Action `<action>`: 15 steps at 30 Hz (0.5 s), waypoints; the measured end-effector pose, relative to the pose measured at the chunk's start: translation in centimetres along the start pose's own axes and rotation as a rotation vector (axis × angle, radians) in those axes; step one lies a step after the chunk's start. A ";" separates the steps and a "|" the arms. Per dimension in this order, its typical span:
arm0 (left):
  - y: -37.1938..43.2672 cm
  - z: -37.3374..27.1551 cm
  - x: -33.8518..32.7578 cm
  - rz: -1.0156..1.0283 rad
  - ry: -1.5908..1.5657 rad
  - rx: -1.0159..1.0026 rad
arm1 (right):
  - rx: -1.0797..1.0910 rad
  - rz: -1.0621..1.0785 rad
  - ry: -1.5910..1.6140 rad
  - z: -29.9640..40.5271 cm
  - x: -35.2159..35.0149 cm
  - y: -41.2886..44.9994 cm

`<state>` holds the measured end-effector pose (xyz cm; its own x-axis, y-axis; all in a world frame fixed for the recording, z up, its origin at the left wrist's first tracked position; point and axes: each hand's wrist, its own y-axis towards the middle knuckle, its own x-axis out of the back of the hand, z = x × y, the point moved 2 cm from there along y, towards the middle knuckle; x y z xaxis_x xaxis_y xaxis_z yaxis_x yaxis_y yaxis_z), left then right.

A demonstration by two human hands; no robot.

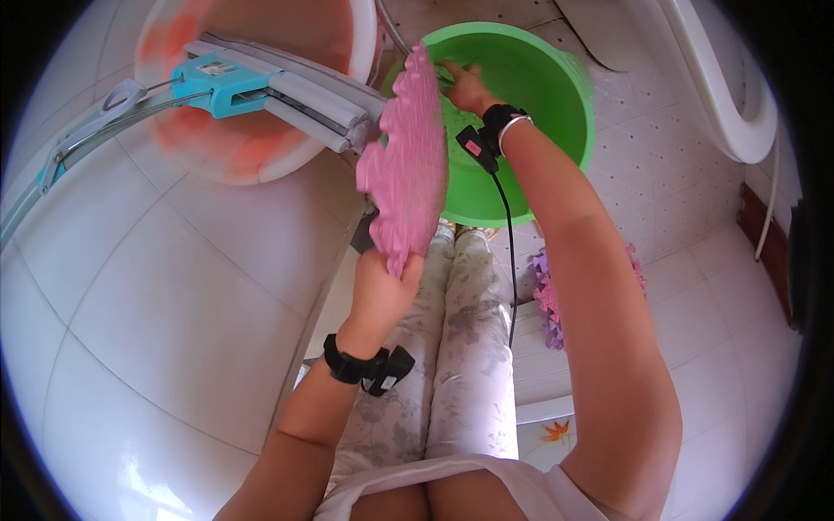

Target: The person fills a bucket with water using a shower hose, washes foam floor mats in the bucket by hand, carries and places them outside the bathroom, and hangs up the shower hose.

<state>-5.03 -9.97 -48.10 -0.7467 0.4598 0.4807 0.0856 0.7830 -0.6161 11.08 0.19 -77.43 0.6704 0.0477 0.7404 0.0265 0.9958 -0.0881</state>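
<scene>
My left hand [384, 286] grips the lower edge of a pink foam puzzle mat tile [414, 156]. The tile stands nearly on edge to my view, its jagged interlocking side facing left. It hangs partly over a green plastic basin [563, 130] on the floor in front of my feet. Inside the basin's outline, my right hand [469, 88] is beside the tile's far face, fingers bent towards it. A small greenish patch shows at those fingers, but the tile partly covers it; whether I hold something there is unclear.
A roller sponge mop with a blue head [225, 84] lies across an orange-and-white tub [254, 159] at upper left. A metal hose [393, 27] runs between the tub and basin. More pink and purple foam tiles [552, 303] are partly behind my right arm. White ceramic fixture [723, 98] at right.
</scene>
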 end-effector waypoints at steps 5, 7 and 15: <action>-1.3 0.4 0.6 0.053 -0.032 0.130 | -0.253 0.176 0.061 -0.8 0.9 0.0; -1.0 0.4 1.0 0.023 -0.036 0.124 | -0.346 0.098 0.157 0.0 3.4 -1.5; 5.2 1.4 -3.6 0.119 -0.342 0.044 | -0.555 -0.235 0.922 -0.1 16.4 -8.7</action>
<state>-2.84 -8.17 -53.92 -0.9112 0.3741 0.1725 0.1620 0.7105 -0.6848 21.95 -7.68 -64.60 0.8953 -0.4452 0.0171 0.4004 0.7873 -0.4689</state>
